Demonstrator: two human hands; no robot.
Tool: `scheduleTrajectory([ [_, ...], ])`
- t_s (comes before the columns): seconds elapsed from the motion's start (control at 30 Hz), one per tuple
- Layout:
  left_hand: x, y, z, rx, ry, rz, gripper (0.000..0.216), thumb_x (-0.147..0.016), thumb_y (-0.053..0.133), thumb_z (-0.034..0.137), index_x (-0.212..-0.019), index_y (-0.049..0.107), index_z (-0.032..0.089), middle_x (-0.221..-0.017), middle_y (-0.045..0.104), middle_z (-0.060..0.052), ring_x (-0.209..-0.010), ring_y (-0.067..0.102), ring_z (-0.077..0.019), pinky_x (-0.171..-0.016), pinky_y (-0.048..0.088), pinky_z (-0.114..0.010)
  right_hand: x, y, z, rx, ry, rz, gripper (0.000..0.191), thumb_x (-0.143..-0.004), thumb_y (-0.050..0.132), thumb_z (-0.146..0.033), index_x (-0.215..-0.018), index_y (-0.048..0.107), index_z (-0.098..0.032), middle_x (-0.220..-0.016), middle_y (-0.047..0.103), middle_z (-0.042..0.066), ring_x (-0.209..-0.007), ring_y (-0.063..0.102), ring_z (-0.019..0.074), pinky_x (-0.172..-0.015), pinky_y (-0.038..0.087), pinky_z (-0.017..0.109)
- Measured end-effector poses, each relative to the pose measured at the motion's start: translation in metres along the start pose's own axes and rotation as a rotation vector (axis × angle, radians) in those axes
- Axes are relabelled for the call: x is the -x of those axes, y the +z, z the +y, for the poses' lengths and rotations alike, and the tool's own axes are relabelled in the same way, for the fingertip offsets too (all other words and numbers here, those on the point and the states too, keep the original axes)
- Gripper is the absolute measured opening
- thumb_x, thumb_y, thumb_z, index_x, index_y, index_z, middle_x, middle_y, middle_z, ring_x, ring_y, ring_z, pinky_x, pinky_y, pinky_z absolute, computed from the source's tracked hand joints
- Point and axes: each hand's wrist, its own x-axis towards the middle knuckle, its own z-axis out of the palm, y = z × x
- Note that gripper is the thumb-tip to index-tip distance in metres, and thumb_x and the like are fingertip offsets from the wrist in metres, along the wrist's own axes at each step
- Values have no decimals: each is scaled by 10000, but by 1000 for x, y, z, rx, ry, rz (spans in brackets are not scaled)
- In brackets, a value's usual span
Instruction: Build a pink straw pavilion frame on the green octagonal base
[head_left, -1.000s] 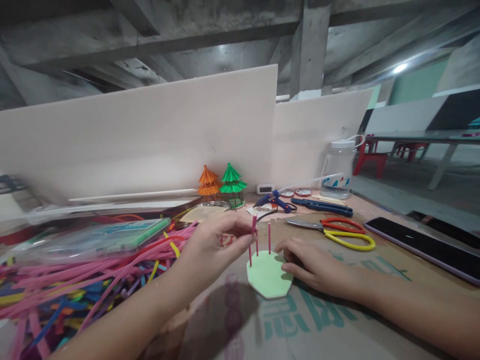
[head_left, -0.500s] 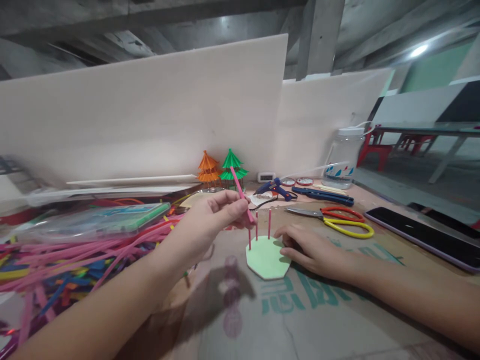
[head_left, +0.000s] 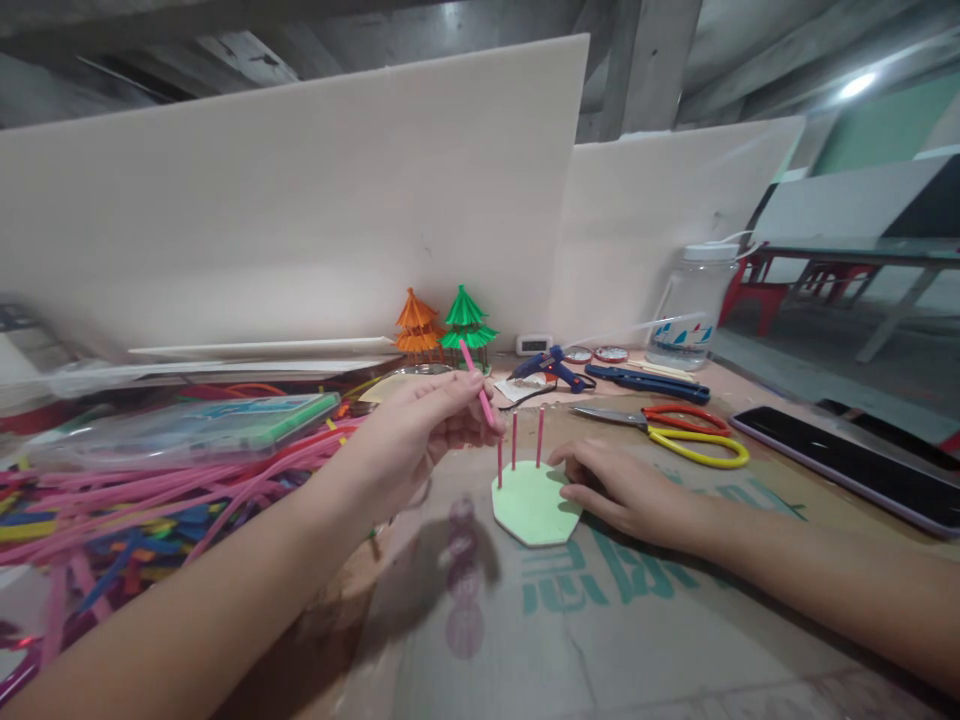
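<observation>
head view: our left hand [head_left: 450, 425] holds a loose pink stick [head_left: 477, 382] in a narrow pinch of thumb and fingers; the stick is tilted, upper end leaning left. it is held near the leftmost of 3 slim pink posts [head_left: 540, 438]; contact of hand and post: we cannot tell. all 3 posts stand upright along the back and left of a pale green many-sided board [head_left: 537, 512], which lies flat on the cardboard [head_left: 517, 640]. our right hand [head_left: 622, 495] rests at the board's right edge, fingers loosely curled and touching it; whether they grip, we cannot tell. beyond our right hand we log scissors [head_left: 646, 421] and, farther back, a blue glue gun [head_left: 551, 368]. beside our left arm: a heap of pink strips [head_left: 247, 490].
</observation>
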Motion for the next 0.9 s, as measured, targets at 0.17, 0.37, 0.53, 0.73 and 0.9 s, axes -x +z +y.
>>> scheduleTrajectory([
  [0.17, 0, 0, 1, -13, -13, -6, 303, -855, 803, 403, -687, 724, 163, -681, 678, 0, -668, 641, -105, -671, 545, -187, 1, 1, -1, 12, -11, 17, 324, -1018, 523, -391, -1226, 623, -163, -935, 665, 90, -873, 604, 240, -775, 467, 356],
  [0.37, 0, 0, 5, -38, 38, 27, 262, -849, 809, 379, -707, 758, 165, -718, 722, -13, -693, 672, -116, -672, 552, -192, 0, -6, 0, -59, 15, 140, 265, -994, 525, -420, -1068, 628, -188, -957, 706, 91, -858, 650, 228, -771, 514, 349],
  [0.53, -6, -8, 8, 14, 53, 131, 249, -703, 949, 349, -801, 779, 197, -691, 724, 28, -649, 665, -85, -648, 531, -153, -30, -33, 36, -58, 201, 404, 270, -964, 523, -435, -1023, 610, -186, -1067, 721, 131, -988, 678, 272, -889, 546, 408],
  [0.73, -14, -19, 5, -32, 73, 177, 374, -689, 950, 473, -751, 729, 177, -707, 721, 9, -649, 654, -93, -651, 536, -175, -91, -54, 84, 11, 416, 370, 637, -884, 720, -393, -1421, 571, -84, -1438, 629, 247, -1306, 618, 373, -1093, 479, 467],
  [0.9, -13, -19, 9, -51, 129, 202, 397, -669, 954, 491, -766, 734, 175, -708, 700, 8, -634, 619, -95, -612, 497, -180, -128, -47, 90, 36, 487, 237, 513, -870, 797, -415, -1262, 684, -104, -1217, 757, 182, -1113, 715, 327, -989, 546, 420],
])
